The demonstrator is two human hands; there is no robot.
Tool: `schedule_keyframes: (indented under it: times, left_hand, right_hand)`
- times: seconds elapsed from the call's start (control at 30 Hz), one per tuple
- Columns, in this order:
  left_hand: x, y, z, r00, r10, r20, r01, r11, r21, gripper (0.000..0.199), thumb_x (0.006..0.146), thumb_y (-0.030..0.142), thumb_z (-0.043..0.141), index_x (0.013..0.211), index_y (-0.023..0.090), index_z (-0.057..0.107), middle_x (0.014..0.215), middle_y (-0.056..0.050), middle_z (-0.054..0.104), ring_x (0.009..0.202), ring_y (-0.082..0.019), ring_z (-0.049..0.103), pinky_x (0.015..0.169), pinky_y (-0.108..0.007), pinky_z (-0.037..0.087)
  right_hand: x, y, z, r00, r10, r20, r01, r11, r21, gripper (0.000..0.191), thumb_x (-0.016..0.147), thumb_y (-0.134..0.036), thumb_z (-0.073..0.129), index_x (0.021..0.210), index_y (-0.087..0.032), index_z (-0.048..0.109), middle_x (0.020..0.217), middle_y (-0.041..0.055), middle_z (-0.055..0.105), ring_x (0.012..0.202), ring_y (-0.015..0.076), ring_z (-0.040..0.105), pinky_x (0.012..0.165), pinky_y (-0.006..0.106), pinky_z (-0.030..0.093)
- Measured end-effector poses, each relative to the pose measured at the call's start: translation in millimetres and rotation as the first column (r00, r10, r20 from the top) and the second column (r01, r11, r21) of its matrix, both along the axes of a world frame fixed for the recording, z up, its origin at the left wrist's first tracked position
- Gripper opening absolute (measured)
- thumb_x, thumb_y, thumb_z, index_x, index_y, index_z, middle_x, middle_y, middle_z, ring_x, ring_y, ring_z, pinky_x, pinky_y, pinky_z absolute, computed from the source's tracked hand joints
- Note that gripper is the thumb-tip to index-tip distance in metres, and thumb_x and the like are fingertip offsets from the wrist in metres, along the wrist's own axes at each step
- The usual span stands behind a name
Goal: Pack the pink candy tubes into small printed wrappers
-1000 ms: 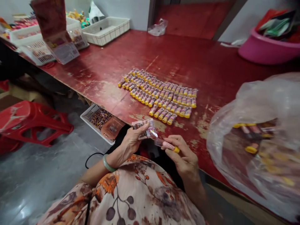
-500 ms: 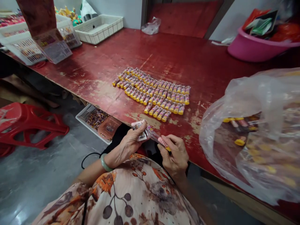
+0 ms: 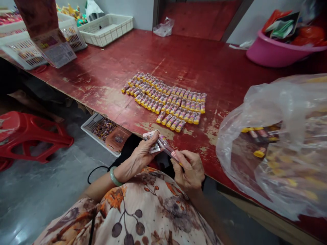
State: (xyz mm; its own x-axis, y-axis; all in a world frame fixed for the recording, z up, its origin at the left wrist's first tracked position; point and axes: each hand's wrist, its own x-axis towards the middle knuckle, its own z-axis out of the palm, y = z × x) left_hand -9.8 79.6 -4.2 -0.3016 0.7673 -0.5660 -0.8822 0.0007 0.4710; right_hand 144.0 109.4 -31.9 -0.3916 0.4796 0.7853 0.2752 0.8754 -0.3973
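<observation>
Since the earlier frame the person's hands have closed in on each other, and the right has curled further over the tube, hiding most of its yellow end. I see the left hand [image 3: 143, 153], a jade bangle [image 3: 114, 177] at its wrist, with its fingers [image 3: 150, 141] together, clamped on a printed card [image 3: 150, 137] and a clear plastic sleeve [image 3: 162, 144]. The right hand [image 3: 189, 172] has its fingers [image 3: 185, 157] clamped on a pink tube [image 3: 175, 156], which lies against the sleeve's far end; I cannot tell how deep it sits. Straight beyond the fingers, rows of matching tubes [image 3: 163, 98] lie on a worn red table [image 3: 89, 68]. To the right of the fingers sits a clear plastic bag [image 3: 276, 146] holding more tubes. Below and left of the fingers, a white plastic crate [image 3: 100, 131] of small wrapped items sits under the table edge. Far beyond the fingers stands a pink basin [image 3: 270, 56]. Farther left of the fingers, a red plastic stool [image 3: 30, 136] stands on the floor.
</observation>
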Motion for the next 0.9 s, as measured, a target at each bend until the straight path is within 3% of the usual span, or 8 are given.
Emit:
schedule_keyframes:
  times: [0.27, 0.47, 0.67, 0.9]
  left_hand:
    - [0, -4, -11.4, 0.994, -0.065, -0.086, 0.067, 0.998, 0.022, 0.038, 0.065, 0.033, 0.083, 0.092, 0.015, 0.064, 0.091, -0.004, 0.066, 0.074, -0.014, 0.062, 0.062, -0.026, 0.055]
    - [-2, -5, -12.6, 0.975, -0.045, -0.217, 0.055, 0.998, 0.040, 0.042, 0.064, 0.040, 0.083, 0.089, 0.014, 0.063, 0.085, -0.004, 0.063, 0.068, -0.013, 0.060, 0.060, -0.025, 0.055]
    - [-6, -2, -17.2, 0.986, -0.034, -0.164, 0.035, 0.999, 0.002, 0.046, 0.058, 0.041, 0.086, 0.087, 0.014, 0.063, 0.082, -0.002, 0.064, 0.066, -0.013, 0.060, 0.058, -0.025, 0.054]
    - [-7, -2, -22.3, 0.989, -0.031, -0.145, 0.030, 1.000, -0.007, 0.048, 0.056, 0.041, 0.087, 0.089, 0.014, 0.065, 0.085, -0.004, 0.066, 0.068, -0.014, 0.062, 0.060, -0.025, 0.055]
  right_hand:
    - [-3, -1, -10.9, 0.985, -0.115, 0.132, 0.089, 0.978, 0.187, 0.052, 0.082, -0.014, 0.066, 0.131, -0.019, 0.050, 0.098, 0.0114, 0.066, 0.082, 0.0215, 0.065, 0.070, 0.033, 0.055]
    - [-7, -2, -13.4, 0.995, -0.063, 0.078, 0.056, 0.994, 0.094, 0.049, 0.083, -0.017, 0.065, 0.130, -0.017, 0.051, 0.097, 0.0119, 0.066, 0.083, 0.0219, 0.066, 0.066, 0.031, 0.057]
    - [-5, 1, -17.9, 0.992, -0.024, 0.121, 0.018, 0.999, 0.050, 0.046, 0.083, -0.015, 0.064, 0.127, -0.014, 0.052, 0.098, 0.0143, 0.066, 0.083, 0.0228, 0.067, 0.068, 0.032, 0.056]
    - [-6, 1, -17.2, 0.991, -0.015, 0.132, 0.003, 0.996, 0.089, 0.047, 0.083, -0.016, 0.064, 0.129, -0.014, 0.051, 0.096, 0.0134, 0.067, 0.081, 0.0227, 0.067, 0.066, 0.032, 0.056]
